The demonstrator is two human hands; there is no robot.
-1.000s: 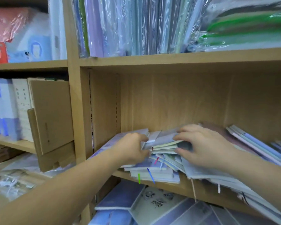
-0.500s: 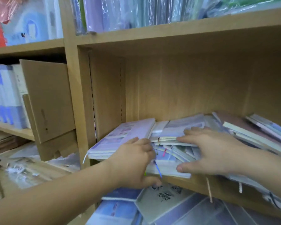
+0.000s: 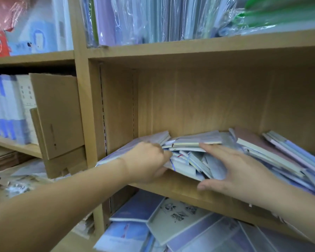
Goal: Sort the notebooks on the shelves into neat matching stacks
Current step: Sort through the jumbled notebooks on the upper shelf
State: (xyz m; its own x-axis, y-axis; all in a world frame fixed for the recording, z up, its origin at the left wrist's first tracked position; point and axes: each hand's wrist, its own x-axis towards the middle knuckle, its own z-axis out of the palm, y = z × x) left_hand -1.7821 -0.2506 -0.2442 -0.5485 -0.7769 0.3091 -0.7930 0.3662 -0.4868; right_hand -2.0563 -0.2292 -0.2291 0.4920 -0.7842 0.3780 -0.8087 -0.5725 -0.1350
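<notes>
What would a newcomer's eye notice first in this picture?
The two hands on the middle shelf: the left hand grips one end of a jumbled pile of notebooks, and the right hand lies spread over it. Then the shiny plastic-wrapped packs on the shelf above, and the loose notebooks below.

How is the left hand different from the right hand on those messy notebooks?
The left hand curls around the end of the small notebooks; the right hand lies flat on them with straight fingers. The left hand sits nearer the side wall, the right hand nearer the middle. Both touch the same jumbled pile.
</notes>
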